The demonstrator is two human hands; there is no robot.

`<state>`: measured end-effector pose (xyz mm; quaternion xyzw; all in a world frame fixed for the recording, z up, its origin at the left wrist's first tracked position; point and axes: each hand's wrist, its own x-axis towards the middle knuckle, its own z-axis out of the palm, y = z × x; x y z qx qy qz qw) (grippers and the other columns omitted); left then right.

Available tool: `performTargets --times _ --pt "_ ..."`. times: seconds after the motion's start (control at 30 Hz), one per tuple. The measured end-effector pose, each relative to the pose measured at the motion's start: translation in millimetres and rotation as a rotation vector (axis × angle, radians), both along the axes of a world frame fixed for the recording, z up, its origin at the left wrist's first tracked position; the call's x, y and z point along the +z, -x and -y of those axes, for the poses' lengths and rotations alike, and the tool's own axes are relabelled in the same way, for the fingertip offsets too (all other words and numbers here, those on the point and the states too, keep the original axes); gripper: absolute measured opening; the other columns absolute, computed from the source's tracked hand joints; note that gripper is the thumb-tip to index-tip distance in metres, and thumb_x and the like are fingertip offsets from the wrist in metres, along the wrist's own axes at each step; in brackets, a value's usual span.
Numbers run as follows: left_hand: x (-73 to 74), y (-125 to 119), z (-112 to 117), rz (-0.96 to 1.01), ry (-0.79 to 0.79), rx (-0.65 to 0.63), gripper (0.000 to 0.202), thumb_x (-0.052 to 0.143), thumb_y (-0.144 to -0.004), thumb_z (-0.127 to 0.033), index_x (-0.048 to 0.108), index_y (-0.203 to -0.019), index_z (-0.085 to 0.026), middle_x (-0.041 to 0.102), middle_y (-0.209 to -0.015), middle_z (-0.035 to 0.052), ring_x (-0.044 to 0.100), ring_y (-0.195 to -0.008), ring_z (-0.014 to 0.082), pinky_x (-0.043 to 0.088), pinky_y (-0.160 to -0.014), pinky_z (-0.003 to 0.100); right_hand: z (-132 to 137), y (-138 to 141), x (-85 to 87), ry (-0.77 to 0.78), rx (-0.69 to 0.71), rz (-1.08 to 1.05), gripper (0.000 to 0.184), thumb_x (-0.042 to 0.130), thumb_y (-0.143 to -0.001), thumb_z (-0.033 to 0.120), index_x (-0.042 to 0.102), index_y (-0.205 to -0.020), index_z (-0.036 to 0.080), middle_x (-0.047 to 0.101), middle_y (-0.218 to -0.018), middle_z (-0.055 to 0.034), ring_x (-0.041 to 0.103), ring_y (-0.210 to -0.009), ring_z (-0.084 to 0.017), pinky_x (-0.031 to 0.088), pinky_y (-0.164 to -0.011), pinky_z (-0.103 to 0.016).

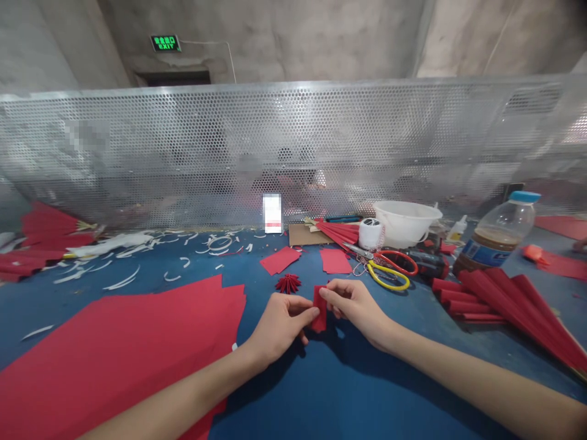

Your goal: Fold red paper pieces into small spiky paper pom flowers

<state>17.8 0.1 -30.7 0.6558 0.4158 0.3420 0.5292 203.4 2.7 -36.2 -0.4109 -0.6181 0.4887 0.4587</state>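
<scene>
Between my left hand and my right hand is a small folded strip of red paper, pinched by the fingertips of both hands. Just beyond my left hand lies a small pleated red paper rosette, not touching it. A large stack of red paper sheets spreads to the left, under my left forearm. Two cut red squares lie farther ahead. Scissors with red and yellow handles rest ahead of my right hand.
Folded red paper fans lie to the right on the blue table. White paper offcuts litter the far left. A white bowl, a white string spool and a brown-filled plastic bottle stand before a perforated metal screen.
</scene>
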Motion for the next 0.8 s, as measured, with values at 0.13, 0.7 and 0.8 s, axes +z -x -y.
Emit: performTargets --times 0.13,0.7,0.8 --pt "-0.3 0.9 -1.2 -0.004 0.005 0.019 0.028 0.066 -0.081 -0.039 0.077 -0.084 -0.013 0.069 -0.07 0.0038 0.053 -0.043 0.0088 0.046 -0.044 0.022 -2.2 0.0 -1.8 0.004 0.007 0.031 0.042 0.064 -0.083 0.055 0.061 -0.072 0.015 0.054 -0.059 0.0021 0.044 -0.052 -0.01 0.031 -0.049 -0.023" --pt "4.1 0.5 0.3 0.011 0.024 0.068 0.02 0.069 -0.074 -0.03 0.073 -0.066 -0.013 0.062 -0.056 0.0009 0.049 -0.044 0.01 0.042 -0.046 0.022 0.9 -1.4 1.4 -0.004 0.09 0.096 0.037 0.062 -0.087 0.048 0.058 -0.071 0.015 0.049 -0.058 0.0037 0.043 -0.052 -0.009 0.031 -0.049 -0.022" --pt "3.3 1.6 0.9 0.018 0.046 0.037 0.022 0.067 -0.074 -0.03 0.07 -0.061 -0.013 0.062 -0.053 0.0014 0.049 -0.04 0.01 0.039 -0.044 0.022 1.9 -2.1 1.3 0.004 0.144 0.159 0.038 0.063 -0.087 0.046 0.053 -0.066 0.016 0.049 -0.054 0.0038 0.045 -0.051 -0.01 0.031 -0.048 -0.022"
